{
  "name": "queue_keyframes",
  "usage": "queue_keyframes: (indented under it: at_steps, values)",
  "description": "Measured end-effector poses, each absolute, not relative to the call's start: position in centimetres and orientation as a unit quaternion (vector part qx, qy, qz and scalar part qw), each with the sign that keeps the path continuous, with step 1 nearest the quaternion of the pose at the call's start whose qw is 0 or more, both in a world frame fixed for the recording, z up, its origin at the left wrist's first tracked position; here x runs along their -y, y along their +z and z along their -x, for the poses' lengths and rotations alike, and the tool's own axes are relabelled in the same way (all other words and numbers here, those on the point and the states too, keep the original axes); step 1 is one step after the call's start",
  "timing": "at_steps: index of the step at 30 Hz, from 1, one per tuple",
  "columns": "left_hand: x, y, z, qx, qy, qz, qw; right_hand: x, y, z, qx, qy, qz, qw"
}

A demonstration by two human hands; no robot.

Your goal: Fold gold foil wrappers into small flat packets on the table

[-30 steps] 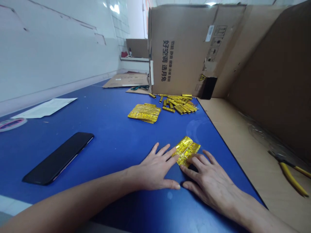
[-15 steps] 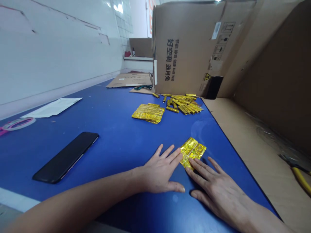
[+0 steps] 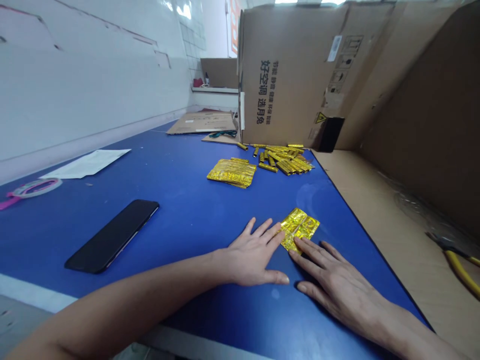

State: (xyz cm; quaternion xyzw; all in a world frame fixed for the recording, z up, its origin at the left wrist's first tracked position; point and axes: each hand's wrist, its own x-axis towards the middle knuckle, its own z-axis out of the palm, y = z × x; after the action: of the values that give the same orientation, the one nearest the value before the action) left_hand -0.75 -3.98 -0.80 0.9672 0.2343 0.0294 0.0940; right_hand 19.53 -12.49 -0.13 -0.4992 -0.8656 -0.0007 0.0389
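Note:
A folded sheet of shiny gold foil paper (image 3: pixel 300 225) lies flat on the blue tabletop, a seam running between its folds. My left hand (image 3: pixel 255 254) is palm down with fingers spread, its fingertips on the foil's left edge. From the right, my right hand (image 3: pixel 332 275) reaches in with fingers stretched out, the tips resting on the near edge of the same piece. Farther back sits a stack of flat gold sheets (image 3: pixel 231 173). To its right is a heap of narrow rolled or folded gold pieces (image 3: pixel 287 160).
A large cardboard box (image 3: pixel 292 75) stands behind the heap. At left are a black phone (image 3: pixel 112 237), a white sheet (image 3: pixel 86 164) and a tape roll (image 3: pixel 37 187). Yellow-handled pliers (image 3: pixel 459 267) lie on cardboard at right. Flattened cardboard (image 3: pixel 202 123) rests at the back.
The whole view has shifted slightly, so the scene sits a little higher and to the right. Both hands stay on the foil piece in nearly the same pose.

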Motion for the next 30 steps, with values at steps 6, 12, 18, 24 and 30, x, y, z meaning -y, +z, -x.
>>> queue_keyframes:
  at_steps: [6, 12, 18, 24, 30]
  values:
    - [4.0, -0.8, 0.7, -0.236, 0.022, -0.967, 0.097, 12.8, -0.1, -19.5, 0.856, 0.016, 0.516, 0.023]
    - [3.8, -0.8, 0.8, -0.237, 0.024, -0.966, 0.097, 13.2, -0.6, -19.5, 0.855, 0.011, 0.518, 0.029]
    - [3.9, -1.1, 0.7, -0.239, 0.022, -0.967, 0.090, 13.6, -0.9, -19.6, 0.851, 0.021, 0.525, 0.019]
    - [3.8, -1.1, 0.7, -0.239, 0.006, -0.966, 0.094, 13.4, -0.6, -19.6, 0.840, 0.052, 0.540, 0.017]
    - [3.9, -1.1, 0.8, -0.239, 0.006, -0.965, 0.104, 13.5, -0.5, -19.5, 0.831, 0.063, 0.552, 0.004]
